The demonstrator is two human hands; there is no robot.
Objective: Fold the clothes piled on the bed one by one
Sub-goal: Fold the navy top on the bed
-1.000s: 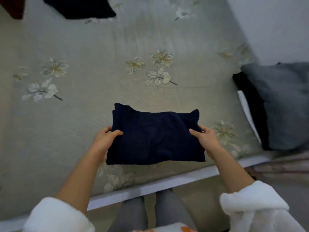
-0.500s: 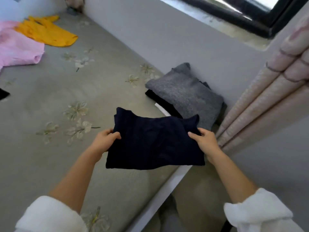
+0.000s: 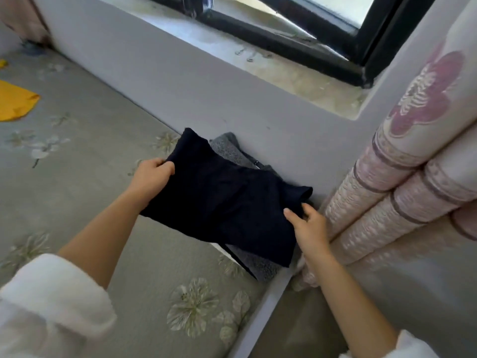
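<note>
The folded navy garment [image 3: 227,202] lies over the grey folded stack [image 3: 255,264] at the bed [image 3: 77,197] corner by the wall. My left hand [image 3: 152,177] grips its left edge; my right hand [image 3: 308,226] grips its right edge.

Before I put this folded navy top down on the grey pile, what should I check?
1. Grip: left hand pinches the left edge of the navy top, right hand holds its right edge: ok.
2. Fold: the top is folded into a flat rectangle: ok.
3. Position: the top is over the grey pile, which peeks out beyond and beneath it: ok.
4. Edges squared with the pile: cannot tell, the top hides most of it.
5. Curtain clear of the pile: cannot tell, it hangs close by the right hand.
</note>
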